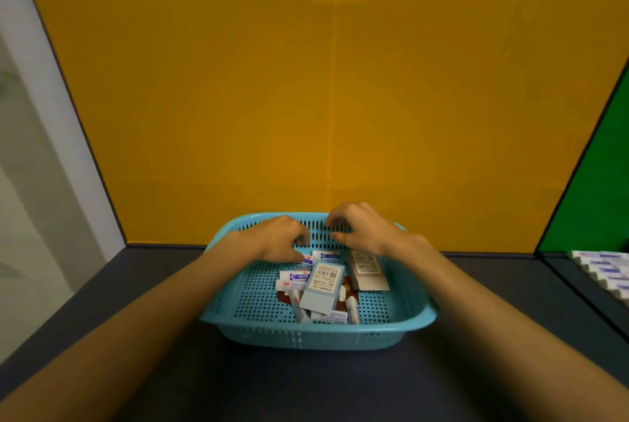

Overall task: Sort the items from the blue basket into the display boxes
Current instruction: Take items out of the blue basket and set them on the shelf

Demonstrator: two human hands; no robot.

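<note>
A blue perforated basket (401, 316) stands on the dark table, close in front of me. It holds a pale blue box (321, 289), a white carton (366, 270), small white-and-blue packets (296, 277) and several white tubes (352, 309). My left hand (275, 238) hovers over the basket's far left part with curled fingers. Its thumb tip is just beside a small packet (308, 259), and no grip shows. My right hand (360, 229) hovers over the far rim, fingers loosely curled downward, holding nothing.
A row of white-and-blue packs (602, 272) lies at the right edge, beyond a seam in the dark table (136, 336). An orange wall rises right behind the basket, with a green panel on the right and a pale wall on the left.
</note>
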